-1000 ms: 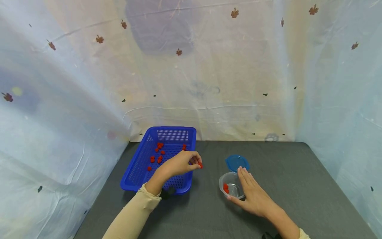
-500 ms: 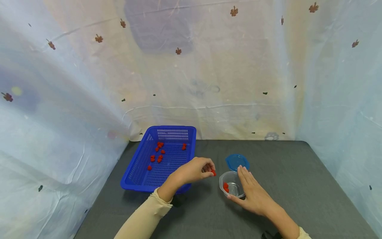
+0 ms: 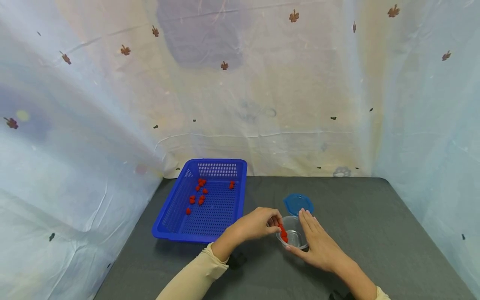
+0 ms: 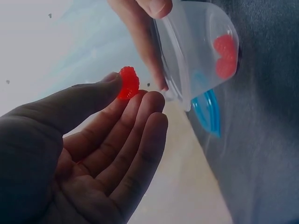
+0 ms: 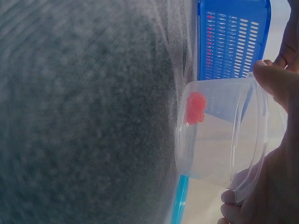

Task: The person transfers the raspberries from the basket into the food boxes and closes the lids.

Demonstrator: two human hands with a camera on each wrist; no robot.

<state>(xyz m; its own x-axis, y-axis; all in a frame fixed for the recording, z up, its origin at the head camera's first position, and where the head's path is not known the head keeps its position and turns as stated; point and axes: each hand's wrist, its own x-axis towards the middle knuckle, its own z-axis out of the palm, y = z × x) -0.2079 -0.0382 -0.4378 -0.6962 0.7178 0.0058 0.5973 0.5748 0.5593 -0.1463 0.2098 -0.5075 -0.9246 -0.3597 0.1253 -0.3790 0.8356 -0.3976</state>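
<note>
Between thumb and fingertips my left hand (image 3: pixel 256 225) pinches a red raspberry (image 4: pixel 129 83), held right at the left rim of a clear plastic tub (image 3: pixel 296 223). The other fingers of that hand are extended in the left wrist view. Inside the tub, a couple of raspberries (image 4: pixel 226 56) lie on the bottom, to its left side in the head view. My right hand (image 3: pixel 320 246) spans the tub's right side and holds its rim, with the thumb on the near edge and the fingers across the far edge. In the right wrist view the tub (image 5: pixel 219 144) stands upright.
A blue slotted basket (image 3: pixel 180 237) stands on the left of the grey table (image 3: pixel 367 233), with several raspberries (image 3: pixel 201 182) scattered in it. Behind the tub lies a blue lid (image 3: pixel 298 202). A patterned curtain (image 3: pixel 281 104) surrounds the table at back and sides.
My left hand has moved right, from over the basket's right edge to the tub's rim, carrying the raspberry. The right hand and the tub have stayed in place.
</note>
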